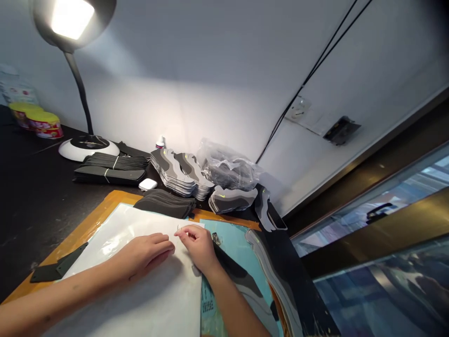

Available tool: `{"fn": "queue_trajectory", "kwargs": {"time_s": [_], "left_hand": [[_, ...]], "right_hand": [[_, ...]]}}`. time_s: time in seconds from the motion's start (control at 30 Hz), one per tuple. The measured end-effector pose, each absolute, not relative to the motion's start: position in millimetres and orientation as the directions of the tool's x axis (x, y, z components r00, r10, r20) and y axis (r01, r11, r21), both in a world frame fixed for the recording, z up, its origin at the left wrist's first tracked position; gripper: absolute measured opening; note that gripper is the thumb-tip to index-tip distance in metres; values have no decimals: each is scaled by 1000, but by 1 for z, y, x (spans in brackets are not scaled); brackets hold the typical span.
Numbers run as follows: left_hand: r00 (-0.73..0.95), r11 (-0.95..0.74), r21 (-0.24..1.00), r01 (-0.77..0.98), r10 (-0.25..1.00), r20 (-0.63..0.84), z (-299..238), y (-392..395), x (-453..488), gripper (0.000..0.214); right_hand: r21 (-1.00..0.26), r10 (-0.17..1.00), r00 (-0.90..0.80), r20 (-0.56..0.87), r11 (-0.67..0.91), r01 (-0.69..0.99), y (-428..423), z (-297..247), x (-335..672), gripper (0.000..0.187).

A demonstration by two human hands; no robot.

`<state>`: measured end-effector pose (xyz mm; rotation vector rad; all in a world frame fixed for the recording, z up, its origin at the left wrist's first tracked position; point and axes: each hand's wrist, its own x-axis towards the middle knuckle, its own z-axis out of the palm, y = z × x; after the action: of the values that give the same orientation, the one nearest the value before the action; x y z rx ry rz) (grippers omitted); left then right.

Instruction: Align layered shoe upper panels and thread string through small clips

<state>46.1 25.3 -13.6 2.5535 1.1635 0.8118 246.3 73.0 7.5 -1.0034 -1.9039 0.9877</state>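
Lower centre of frame, hands: both rest on a white sheet (140,290) lying on the table (28,206).
Left hand (145,255): palm down, fingers stretched flat on the sheet; grip open, holding nothing.
Right hand (199,247): just beside the left, near the sheet's far right corner; thumb and forefinger drawn close — too small to tell whether the grip is closed on anything.
White sheet: glossy, laid over an orange board (87,224); its right edge meets a light-blue sheet (238,248).
Metal clip (216,238): on the blue sheet, just right of the right hand.
Dark cut pieces (164,203): fanned stack just beyond the white sheet.
Grey shaped pieces (178,173): tall stack behind, centre frame; smaller pile (229,199) to its right.
Plastic bag (228,164): crumpled, against the wall.
Black bundles (112,168): banded, centre left.
Black strip (56,267): lower left, at the board's edge.
Lamp (72,18): lit, upper left — base (87,147) on the table.
Tins (44,124): far left.
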Motion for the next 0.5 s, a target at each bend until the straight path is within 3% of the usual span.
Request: {"fn": "queue_trajectory", "kwargs": {"time_s": [0.13,0.27,0.3,0.4,0.5], "left_hand": [[552,-680,291,673,724,413,-5,29,41,25],[468,-635,337,695,755,459,22,60,23,22],[434,-622,342,705,759,485,33,77,18,24],[293,-576,386,721,758,583,77,150,14,44],[132,-485,505,714,802,583,125,240,30,85]], "right_hand": [[-780,935,-288,208,336,527,81,8,253,14],[-585,954,-269,133,295,756,92,9,263,9],[-539,958,-267,107,281,794,94,9,265,15],[-474,969,-244,42,234,849,97,7,267,47],[-496,970,-240,44,230,837,97,1,264,56]]}}
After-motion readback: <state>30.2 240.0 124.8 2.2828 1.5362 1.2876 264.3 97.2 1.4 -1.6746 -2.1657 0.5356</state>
